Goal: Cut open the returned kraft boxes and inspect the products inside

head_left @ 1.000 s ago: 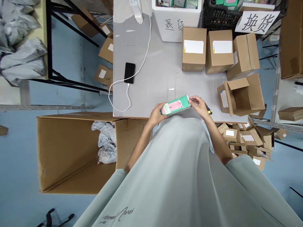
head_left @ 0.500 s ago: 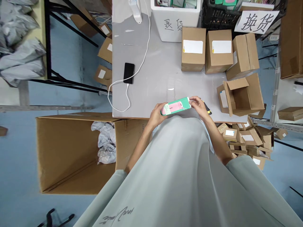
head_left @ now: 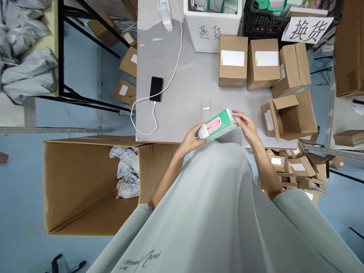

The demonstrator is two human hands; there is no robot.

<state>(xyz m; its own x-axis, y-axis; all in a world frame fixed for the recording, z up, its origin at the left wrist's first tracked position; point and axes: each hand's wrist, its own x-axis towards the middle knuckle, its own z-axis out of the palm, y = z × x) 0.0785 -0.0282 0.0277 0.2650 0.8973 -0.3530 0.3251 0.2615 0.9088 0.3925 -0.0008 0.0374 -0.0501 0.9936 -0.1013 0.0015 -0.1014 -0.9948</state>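
Note:
A slim green and white product box (head_left: 217, 125) with a pink picture on its face is held over the front edge of the table, tilted up to the right. My left hand (head_left: 193, 139) is closed around its left end, thumb above and fingers beneath. At the right end, the fingers of my right hand (head_left: 246, 126) pinch the white end part of the box, which they partly hide. An opened cardboard carton (head_left: 290, 115) stands to the right of my right hand.
Closed cartons (head_left: 233, 60) stand at the back of the grey table (head_left: 182, 102), by a white bin (head_left: 214, 32) and a black crate (head_left: 263, 22). A phone (head_left: 156, 89) on a white cable lies left. A large carton (head_left: 85, 185) holds crumpled bags; cartons (head_left: 298, 167) are piled right.
The product box has turned, its right end rising and its long side coming into view. My right hand has moved slightly right, and the black and yellow tool beside it is out of sight.

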